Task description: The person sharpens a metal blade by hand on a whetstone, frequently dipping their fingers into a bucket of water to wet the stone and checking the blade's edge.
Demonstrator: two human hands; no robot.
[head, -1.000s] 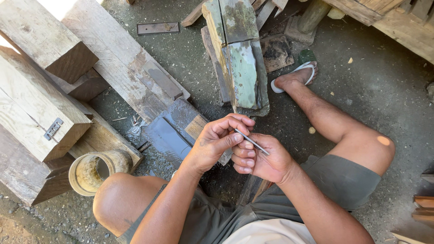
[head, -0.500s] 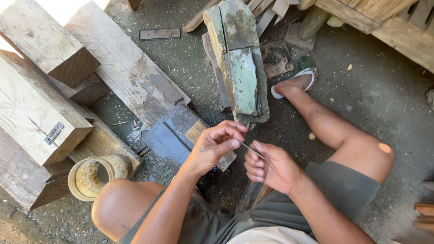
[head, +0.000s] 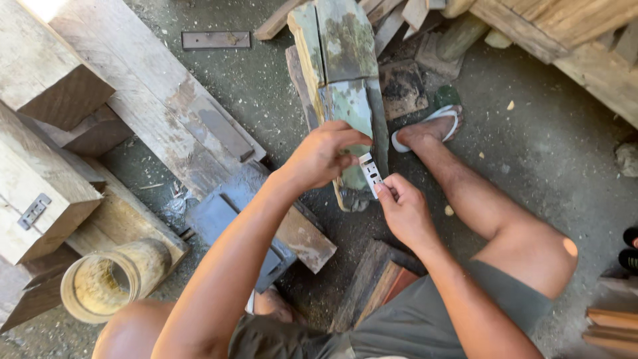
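Hands meet at frame centre: the left hand [head: 325, 156] and right hand [head: 402, 209] both pinch a small white perforated strip [head: 369, 174] above the weathered greenish plank [head: 345, 100]. Its thin edge could nick a finger if it slips.

Bare floor [head: 545, 153] lies open rightward; planks [head: 342, 80] and timber blocks [head: 133, 113] crowd the left.

You've got a hollow bamboo cup [head: 113, 279] lying at the floor's [head: 551, 166] lower left, beside stacked timber blocks [head: 46, 166]. A flat metal plate [head: 216, 40] lies near the top edge, a greenish weathered plank [head: 342, 60] to its right.
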